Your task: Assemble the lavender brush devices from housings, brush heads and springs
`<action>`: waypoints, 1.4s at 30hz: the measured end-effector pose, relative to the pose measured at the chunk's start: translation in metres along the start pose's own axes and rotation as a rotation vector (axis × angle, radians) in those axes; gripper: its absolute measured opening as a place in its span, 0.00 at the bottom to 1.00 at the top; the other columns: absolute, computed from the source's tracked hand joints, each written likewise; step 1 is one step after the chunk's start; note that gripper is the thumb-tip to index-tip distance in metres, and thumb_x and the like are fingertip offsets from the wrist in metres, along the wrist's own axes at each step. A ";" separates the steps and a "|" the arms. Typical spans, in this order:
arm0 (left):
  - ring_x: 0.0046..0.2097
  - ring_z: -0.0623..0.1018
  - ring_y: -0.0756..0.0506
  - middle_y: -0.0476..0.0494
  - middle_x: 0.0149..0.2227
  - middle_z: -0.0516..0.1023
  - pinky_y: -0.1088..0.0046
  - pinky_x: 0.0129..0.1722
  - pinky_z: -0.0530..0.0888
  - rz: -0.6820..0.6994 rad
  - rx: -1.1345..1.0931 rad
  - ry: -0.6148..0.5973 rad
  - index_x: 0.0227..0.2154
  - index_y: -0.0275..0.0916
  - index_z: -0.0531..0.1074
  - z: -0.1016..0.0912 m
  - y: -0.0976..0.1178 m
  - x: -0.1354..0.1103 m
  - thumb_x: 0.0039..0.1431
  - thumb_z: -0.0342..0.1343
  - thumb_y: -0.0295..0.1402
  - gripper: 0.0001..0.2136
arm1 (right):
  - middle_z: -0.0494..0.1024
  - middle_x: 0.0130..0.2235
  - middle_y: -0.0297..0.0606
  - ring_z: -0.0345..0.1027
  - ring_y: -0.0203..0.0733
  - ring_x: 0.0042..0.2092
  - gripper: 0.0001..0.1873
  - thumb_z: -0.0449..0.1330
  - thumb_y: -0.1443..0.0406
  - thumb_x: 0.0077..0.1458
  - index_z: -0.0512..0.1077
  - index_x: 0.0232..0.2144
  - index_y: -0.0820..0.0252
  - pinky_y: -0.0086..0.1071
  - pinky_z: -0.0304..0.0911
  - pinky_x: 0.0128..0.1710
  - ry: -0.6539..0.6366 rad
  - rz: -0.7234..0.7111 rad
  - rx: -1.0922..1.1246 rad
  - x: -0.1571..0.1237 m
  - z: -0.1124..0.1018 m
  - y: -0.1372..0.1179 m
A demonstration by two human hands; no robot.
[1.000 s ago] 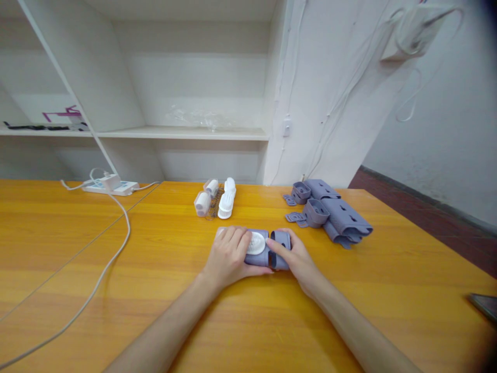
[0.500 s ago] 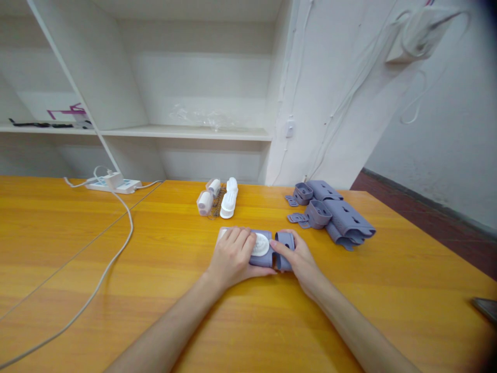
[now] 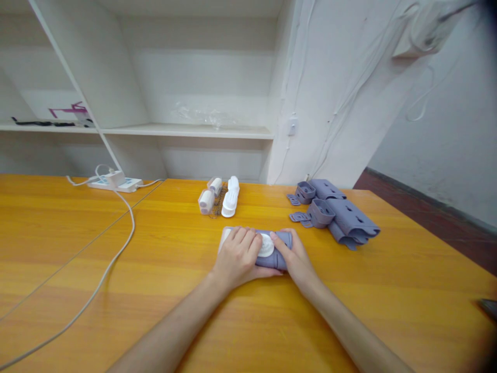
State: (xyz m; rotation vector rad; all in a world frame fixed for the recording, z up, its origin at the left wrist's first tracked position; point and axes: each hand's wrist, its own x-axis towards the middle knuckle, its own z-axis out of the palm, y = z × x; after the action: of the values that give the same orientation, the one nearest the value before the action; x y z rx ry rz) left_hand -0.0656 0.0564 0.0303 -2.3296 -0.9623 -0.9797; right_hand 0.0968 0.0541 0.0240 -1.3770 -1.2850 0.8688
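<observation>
A grey-purple sleeve (image 3: pixel 267 262) lies lengthwise just above the table, with a white oval ribbed piece (image 3: pixel 267 245) showing on its top. My left hand (image 3: pixel 237 256) is wrapped over its left part, fingers on top and thumb along the near side. A pale, whitish end (image 3: pixel 224 237) sticks out left of those fingers. My right hand (image 3: pixel 297 257) grips a short grey-purple band (image 3: pixel 286 239) at the right end, thumb on top near the white oval. Band and sleeve now meet. What is inside the sleeve is hidden.
Several grey-purple sleeves (image 3: pixel 351 220), bands (image 3: pixel 320 213) and flat tabs (image 3: pixel 300 217) lie back right. White ribbed pieces (image 3: pixel 230 198), clear-and-white parts (image 3: pixel 206 200) and small metal springs (image 3: pixel 218 201) lie at back centre. A power strip (image 3: pixel 130 184) and cable (image 3: pixel 130 228) are left.
My right hand has pushed the band leftward against the sleeve, and the gap between them has closed. My left hand keeps its grip. The view has shifted slightly.
</observation>
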 end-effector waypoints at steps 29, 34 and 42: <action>0.54 0.65 0.33 0.30 0.51 0.66 0.51 0.55 0.61 -0.133 -0.080 -0.003 0.50 0.35 0.60 -0.001 -0.005 -0.003 0.46 0.55 0.56 0.35 | 0.70 0.30 0.31 0.65 0.37 0.28 0.17 0.60 0.52 0.47 0.68 0.34 0.56 0.29 0.63 0.24 0.111 0.050 0.317 0.004 -0.004 0.007; 0.58 0.62 0.33 0.28 0.56 0.59 0.51 0.54 0.63 -0.332 -0.135 0.050 0.56 0.37 0.52 0.000 -0.013 -0.007 0.44 0.57 0.56 0.41 | 0.72 0.32 0.32 0.67 0.38 0.26 0.18 0.60 0.52 0.48 0.67 0.36 0.56 0.28 0.62 0.16 0.115 0.097 0.498 -0.002 -0.007 0.004; 0.57 0.63 0.34 0.28 0.57 0.59 0.52 0.53 0.65 -0.339 -0.167 -0.037 0.57 0.37 0.49 0.005 -0.011 -0.008 0.49 0.55 0.52 0.38 | 0.73 0.45 0.33 0.70 0.44 0.42 0.14 0.63 0.58 0.47 0.66 0.36 0.54 0.39 0.71 0.34 0.079 0.160 0.813 0.002 -0.013 0.000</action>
State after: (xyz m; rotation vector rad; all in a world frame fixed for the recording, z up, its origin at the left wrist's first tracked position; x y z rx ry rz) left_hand -0.0755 0.0630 0.0220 -2.3720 -1.3697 -1.1902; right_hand 0.1090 0.0532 0.0273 -0.8454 -0.6315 1.2511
